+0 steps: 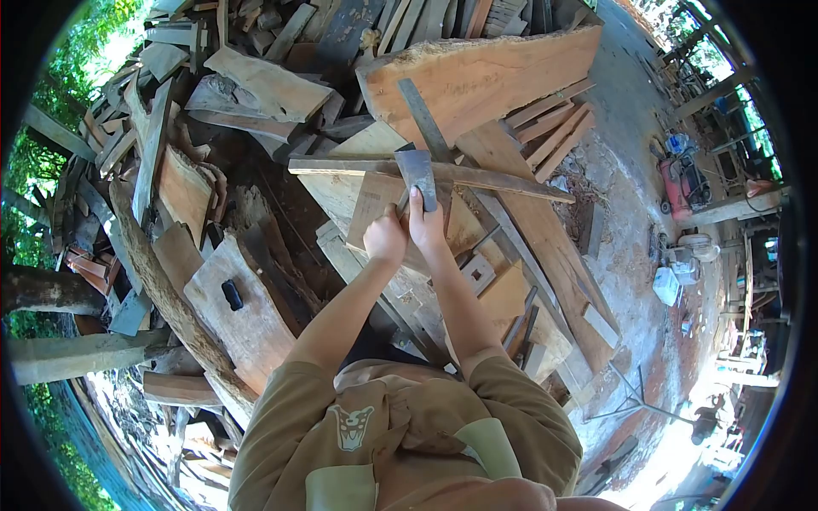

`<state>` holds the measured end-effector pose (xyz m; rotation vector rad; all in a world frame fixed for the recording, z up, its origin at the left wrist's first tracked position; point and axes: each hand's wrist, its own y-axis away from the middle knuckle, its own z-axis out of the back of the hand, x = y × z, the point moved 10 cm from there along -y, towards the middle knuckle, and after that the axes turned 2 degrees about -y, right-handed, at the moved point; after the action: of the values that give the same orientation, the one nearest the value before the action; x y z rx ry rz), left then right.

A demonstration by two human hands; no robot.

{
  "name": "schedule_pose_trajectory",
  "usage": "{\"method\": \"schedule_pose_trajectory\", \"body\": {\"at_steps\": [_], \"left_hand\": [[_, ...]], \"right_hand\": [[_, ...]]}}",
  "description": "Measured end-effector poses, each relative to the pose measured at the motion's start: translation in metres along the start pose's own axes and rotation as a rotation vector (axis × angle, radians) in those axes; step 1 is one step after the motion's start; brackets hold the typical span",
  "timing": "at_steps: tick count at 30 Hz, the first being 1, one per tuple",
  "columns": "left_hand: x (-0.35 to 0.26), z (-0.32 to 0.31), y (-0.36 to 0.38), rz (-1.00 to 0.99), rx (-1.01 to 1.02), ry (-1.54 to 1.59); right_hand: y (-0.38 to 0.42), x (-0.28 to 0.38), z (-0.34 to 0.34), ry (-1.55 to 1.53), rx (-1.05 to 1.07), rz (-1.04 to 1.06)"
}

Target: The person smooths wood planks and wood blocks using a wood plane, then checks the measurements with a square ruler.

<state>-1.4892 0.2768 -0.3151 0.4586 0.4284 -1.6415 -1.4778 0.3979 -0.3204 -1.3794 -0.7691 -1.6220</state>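
Observation:
My right hand (pixel 427 225) is wrapped round the lower end of a flat grey metal blade (pixel 414 168), with the thumb laid along its face. The blade flares toward its far edge and resembles an axe or adze head. Close against it on the left, my left hand (pixel 386 237) is closed in a fist; its palm side is hidden, so what it grips does not show. Just beyond both hands a narrow wooden strip (pixel 503 182) lies crosswise. Below them is a stack of wooden boards (pixel 368 204). A grey bar (pixel 423 115) leans behind the blade.
A large live-edge slab (pixel 494 77) lies beyond the hands. Scrap wood (pixel 256 81) is heaped at the left, beside a long rough pole (pixel 166 281). Long planks (pixel 545 247) slant along the right. Farther right stand a red machine (pixel 677 183) and a metal stand (pixel 639 400).

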Motion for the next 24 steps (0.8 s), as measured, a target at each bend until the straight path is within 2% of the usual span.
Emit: {"method": "schedule_pose_trajectory", "body": {"at_steps": [2, 4, 6, 8, 11, 12, 17, 19, 24], "left_hand": [[0.004, 0.001, -0.002, 0.004, -0.014, 0.012], [0.003, 0.005, -0.009, 0.005, -0.031, 0.027], [0.006, 0.002, -0.011, 0.054, 0.036, 0.045], [0.001, 0.005, -0.017, 0.042, 0.046, 0.033], [-0.005, 0.003, -0.018, 0.021, 0.07, 0.01], [-0.007, 0.002, -0.018, 0.012, 0.076, 0.003], [-0.009, 0.006, -0.023, -0.001, 0.033, -0.007], [-0.007, 0.006, -0.023, 0.007, 0.029, -0.007], [-0.008, 0.006, -0.024, -0.037, -0.016, -0.07]], "right_hand": [[-0.003, -0.001, -0.005, -0.017, 0.021, -0.046], [-0.008, 0.011, -0.007, 0.0, -0.005, 0.0], [-0.008, 0.02, -0.005, 0.017, -0.029, 0.044], [-0.015, 0.022, -0.002, -0.004, -0.051, -0.031], [-0.021, 0.024, 0.009, 0.019, -0.117, -0.023], [-0.022, 0.019, 0.014, 0.082, -0.139, -0.078], [-0.03, -0.002, 0.017, 0.19, -0.185, -0.098], [-0.029, -0.016, 0.013, 0.115, -0.169, -0.186], [-0.038, -0.025, 0.012, 0.017, -0.186, -0.215]]}}
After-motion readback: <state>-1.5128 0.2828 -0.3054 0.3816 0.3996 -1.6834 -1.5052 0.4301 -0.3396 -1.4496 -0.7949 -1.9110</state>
